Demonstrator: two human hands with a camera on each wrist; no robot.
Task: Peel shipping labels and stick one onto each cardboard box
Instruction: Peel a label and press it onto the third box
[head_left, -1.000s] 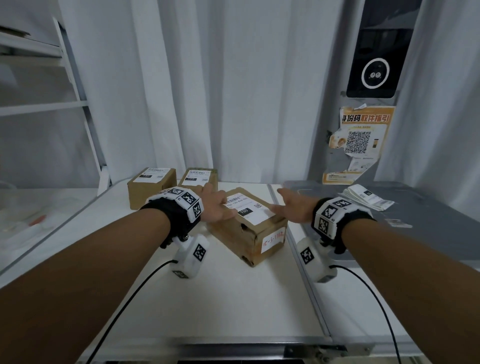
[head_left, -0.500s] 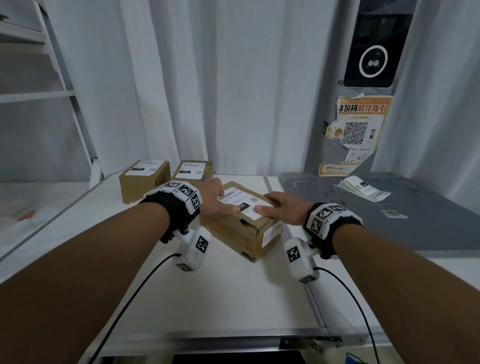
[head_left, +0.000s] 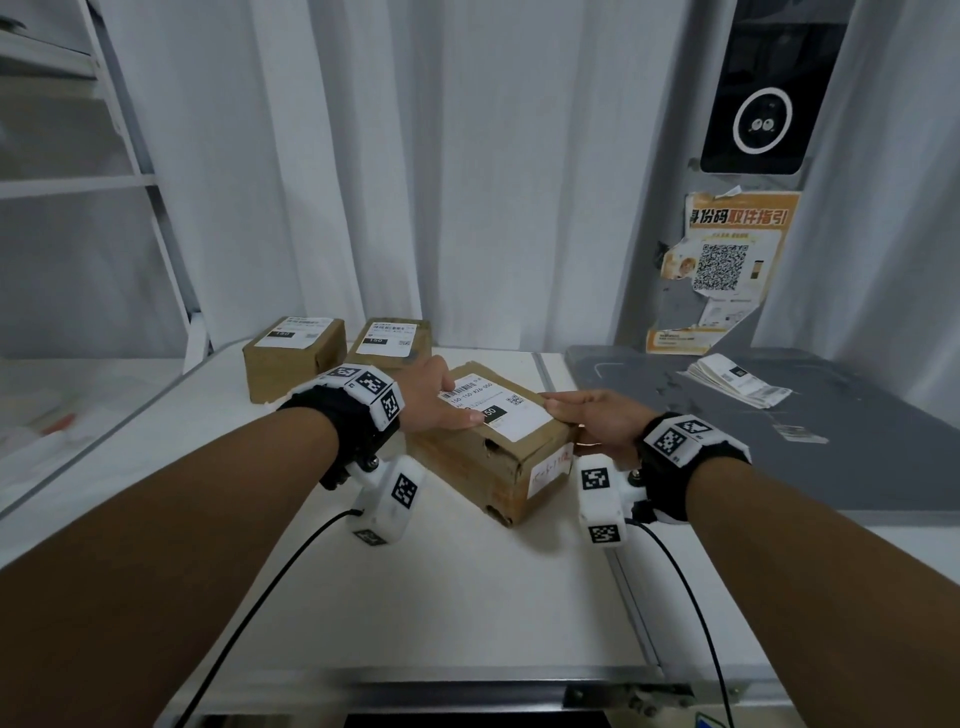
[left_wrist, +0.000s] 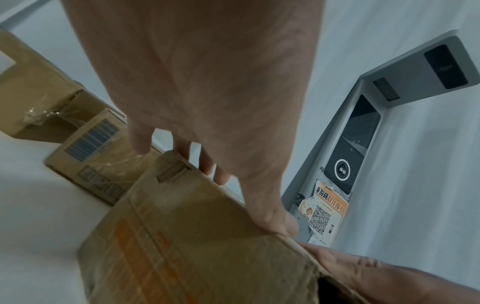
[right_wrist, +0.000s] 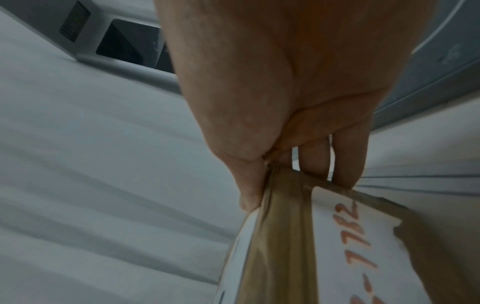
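Note:
A brown cardboard box (head_left: 480, 460) lies skewed at the middle of the white table (head_left: 415, 587), with a white shipping label (head_left: 514, 413) stuck flat on its top. My left hand (head_left: 447, 402) grips the box's left end, thumb on the label and fingers over the far edge. My right hand (head_left: 571, 413) grips the right end, thumb on top. In the left wrist view my left hand (left_wrist: 244, 185) straddles the box (left_wrist: 194, 257). The right wrist view has my right hand (right_wrist: 285, 133) pinching the box (right_wrist: 283, 246) beside a hand-written white sticker (right_wrist: 363, 246).
Two more labelled boxes (head_left: 293, 358) (head_left: 389, 343) stand side by side at the back left. A stack of labels (head_left: 737, 379) lies on the grey surface (head_left: 831, 467) to the right, with a paper scrap (head_left: 800, 432) nearby. White curtains hang behind; a metal rail (head_left: 631, 597) splits the table.
My right hand has come in from beside the label and taken hold of the box's right end. My left hand has stayed on the left end.

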